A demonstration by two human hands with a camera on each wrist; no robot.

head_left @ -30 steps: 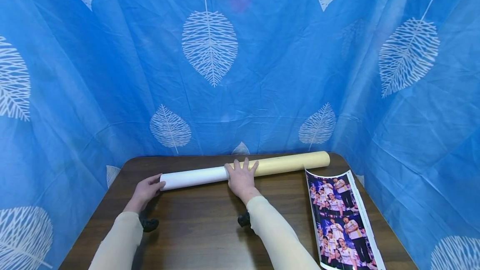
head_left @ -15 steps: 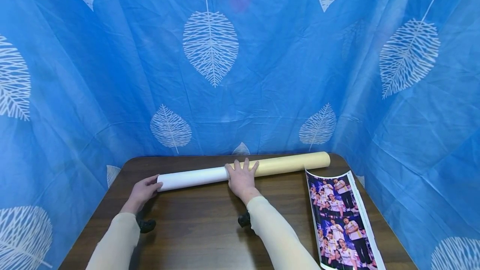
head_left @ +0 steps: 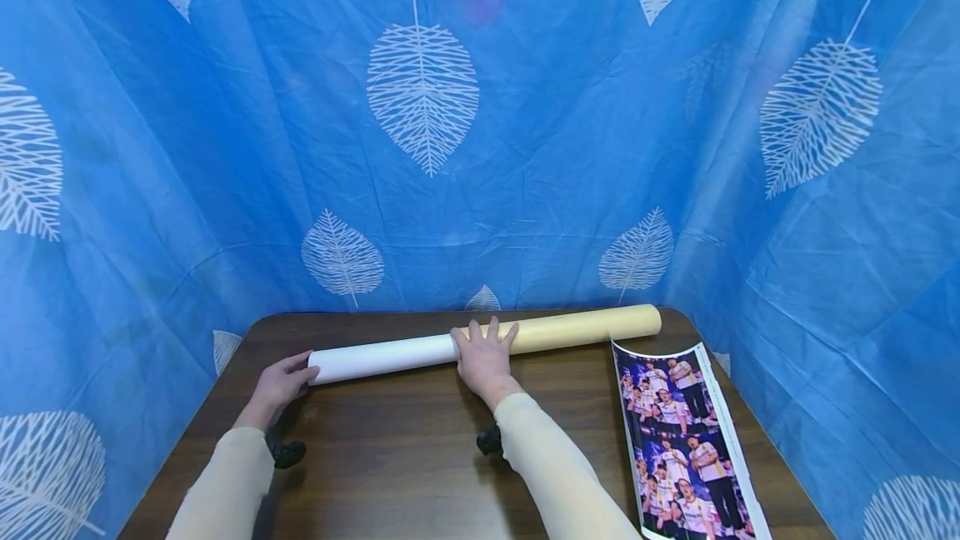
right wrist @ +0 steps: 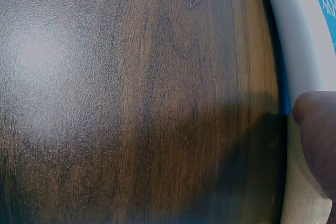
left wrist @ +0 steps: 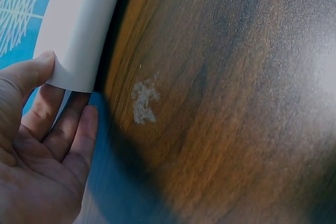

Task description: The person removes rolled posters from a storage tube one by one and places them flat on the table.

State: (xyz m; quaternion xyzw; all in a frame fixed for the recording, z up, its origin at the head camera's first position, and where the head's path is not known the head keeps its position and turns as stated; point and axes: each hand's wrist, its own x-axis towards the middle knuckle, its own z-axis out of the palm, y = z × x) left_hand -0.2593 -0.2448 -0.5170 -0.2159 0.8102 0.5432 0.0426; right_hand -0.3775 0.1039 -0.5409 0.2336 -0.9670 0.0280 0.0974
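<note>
A white paper roll (head_left: 382, 358) lies along the far side of the table, its right end meeting a pale yellow tube (head_left: 585, 328) in one line. At the roll's left end my left hand (head_left: 279, 386) pinches the rim. In the left wrist view, the thumb lies on the outside of the white roll (left wrist: 84, 30) and fingers reach in at its end. My right hand (head_left: 483, 363) presses down on the yellow tube with its fingers spread, right where the white roll begins. In the right wrist view, the thumb (right wrist: 317, 124) lies across this junction.
A printed sheet (head_left: 686, 440) with group photos lies on the right side of the dark wooden table (head_left: 390, 457), its far edge curling up by the yellow tube. A blue leaf-patterned curtain (head_left: 525, 148) hangs behind the table and along both sides.
My left hand has moved a little to the left with the end of the white roll, and more white shows beyond the yellow tube. My right hand has kept its place.
</note>
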